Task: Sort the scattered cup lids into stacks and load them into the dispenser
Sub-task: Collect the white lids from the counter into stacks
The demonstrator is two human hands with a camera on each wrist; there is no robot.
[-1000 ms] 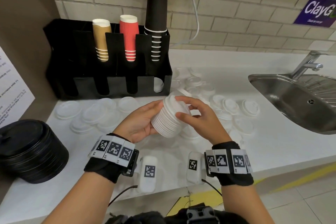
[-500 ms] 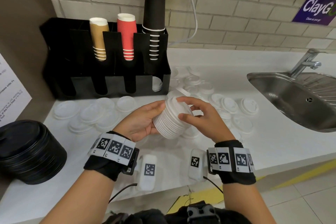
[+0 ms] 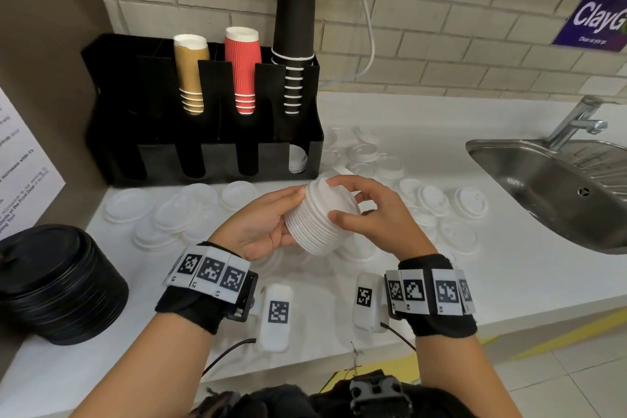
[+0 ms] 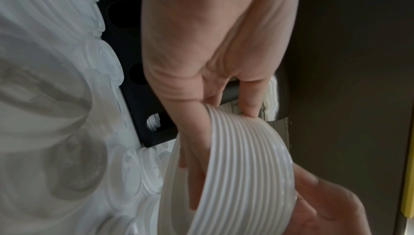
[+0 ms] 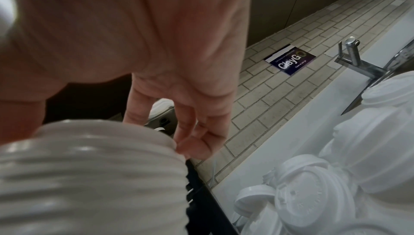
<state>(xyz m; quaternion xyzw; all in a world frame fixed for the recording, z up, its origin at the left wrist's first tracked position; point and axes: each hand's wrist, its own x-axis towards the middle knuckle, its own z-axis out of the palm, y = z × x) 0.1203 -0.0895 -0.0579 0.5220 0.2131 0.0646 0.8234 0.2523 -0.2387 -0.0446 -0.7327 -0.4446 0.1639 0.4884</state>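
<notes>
I hold a tilted stack of white lids (image 3: 319,219) above the counter with both hands. My left hand (image 3: 268,220) cups the stack's left side, fingers curled round its ribbed rims (image 4: 241,168). My right hand (image 3: 363,210) grips its right side and top, thumb on the rims (image 5: 89,168) and fingers over the top lid. Loose white lids (image 3: 434,200) lie scattered on the white counter on both sides of my hands. The black dispenser (image 3: 203,153) stands at the back left; a few white lids (image 3: 298,159) show in its rightmost front slot.
Tan (image 3: 190,75), red (image 3: 242,68) and black (image 3: 294,41) cup stacks stand in the dispenser's upper slots. A stack of black lids (image 3: 57,285) sits at the near left. A steel sink (image 3: 556,187) with a tap lies to the right. A brown wall panel (image 3: 40,61) bounds the left.
Both hands keep hold of the lid stack in the same spot; the right fingers shift slightly on the top lid. Nothing else moved.
</notes>
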